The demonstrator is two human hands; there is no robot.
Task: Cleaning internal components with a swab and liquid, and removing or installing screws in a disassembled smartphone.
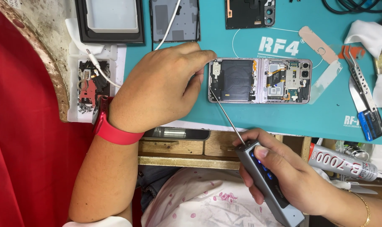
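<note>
- While your left hand (157, 86) lies curled on the teal mat (224, 113), its fingertips touch the left edge of the opened phone (260, 80); it grips nothing.
- Your right hand (283, 176) is wrapped tight around the grey electric screwdriver (266, 180); the bit reaches the phone's near-left corner.
- Tweezers (361, 84) lie right of the phone, bare mat between them.
- The mat's near edge sits just behind the phone.

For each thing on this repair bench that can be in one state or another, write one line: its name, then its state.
Folding phone: unfolded flat, back covers off, insides exposed.
Electric screwdriver: gripped in right hand, bit on the phone's lower left corner.
Left hand: fingertips steadying the phone's left edge.
Glue tube: lying down, capped.
Tweezers: lying unused.
</note>
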